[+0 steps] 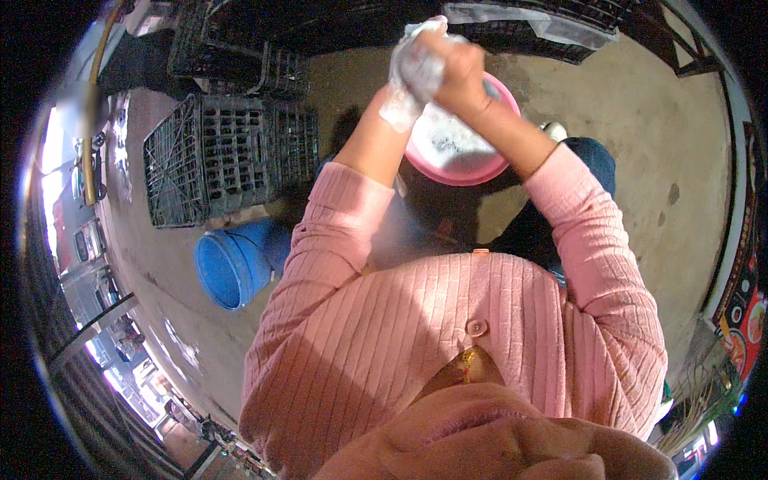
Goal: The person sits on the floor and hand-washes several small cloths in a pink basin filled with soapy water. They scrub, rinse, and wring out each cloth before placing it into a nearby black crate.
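Note:
Both hands meet above a pink plastic basin (462, 178) in front of me. White suds cover my left hand (417, 69) down to the wrist, hiding most of its fingers. My right hand (462, 69) is closed like a fist against it, blurred by motion. Between and around them is a sudsy white bundle (401, 111); whether it is wet cloth or only thick foam is unclear. Inside the basin lies foamy water (447, 139), with a small greyish-blue thing (492, 90) near its far right rim, partly behind my right wrist.
Black plastic crates (234, 156) stand on the concrete floor (666, 198) to the left, with more crates (564, 30) beyond the basin. A blue bucket (225, 270) lies tipped at my left. A printed food banner (741, 330) is at the far right.

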{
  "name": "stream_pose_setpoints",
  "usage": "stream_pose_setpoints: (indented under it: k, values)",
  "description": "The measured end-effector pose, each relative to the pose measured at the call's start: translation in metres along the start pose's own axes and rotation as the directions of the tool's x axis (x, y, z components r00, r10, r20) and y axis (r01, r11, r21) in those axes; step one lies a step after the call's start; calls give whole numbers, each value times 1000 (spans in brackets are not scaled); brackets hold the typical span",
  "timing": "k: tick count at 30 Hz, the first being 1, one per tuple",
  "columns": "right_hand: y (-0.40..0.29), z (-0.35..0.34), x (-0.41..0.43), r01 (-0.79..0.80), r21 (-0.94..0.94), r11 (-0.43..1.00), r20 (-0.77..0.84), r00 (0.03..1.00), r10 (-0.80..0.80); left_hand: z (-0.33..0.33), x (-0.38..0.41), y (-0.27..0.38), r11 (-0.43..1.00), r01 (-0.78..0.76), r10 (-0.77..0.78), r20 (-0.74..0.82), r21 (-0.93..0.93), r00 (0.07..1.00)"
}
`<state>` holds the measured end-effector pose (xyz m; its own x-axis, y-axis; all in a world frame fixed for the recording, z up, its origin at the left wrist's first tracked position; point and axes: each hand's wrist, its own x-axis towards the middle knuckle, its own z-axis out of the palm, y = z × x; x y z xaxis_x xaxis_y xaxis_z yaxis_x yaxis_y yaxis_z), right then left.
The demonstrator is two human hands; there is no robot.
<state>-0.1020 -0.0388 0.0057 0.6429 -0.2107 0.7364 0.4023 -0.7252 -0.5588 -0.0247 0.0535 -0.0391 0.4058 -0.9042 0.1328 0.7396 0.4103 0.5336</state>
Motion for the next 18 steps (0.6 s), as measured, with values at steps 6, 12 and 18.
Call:
stream_pose_setpoints:
  k: [6, 12, 18]
  values:
    - [24, -5, 17, -314, -143, 938, -134, 946, 296, 66, -1, 0, 990, 19, 56, -505, 141, 861]
    - [-7, -37, 33, -770, 613, -174, 687, 412, 598, 44, 0, 32, 952, -233, 306, -554, 201, 774]
    - [62, -45, -33, -879, 444, 176, 757, 473, 451, 48, -28, 56, 924, -251, 361, -439, 288, 823]
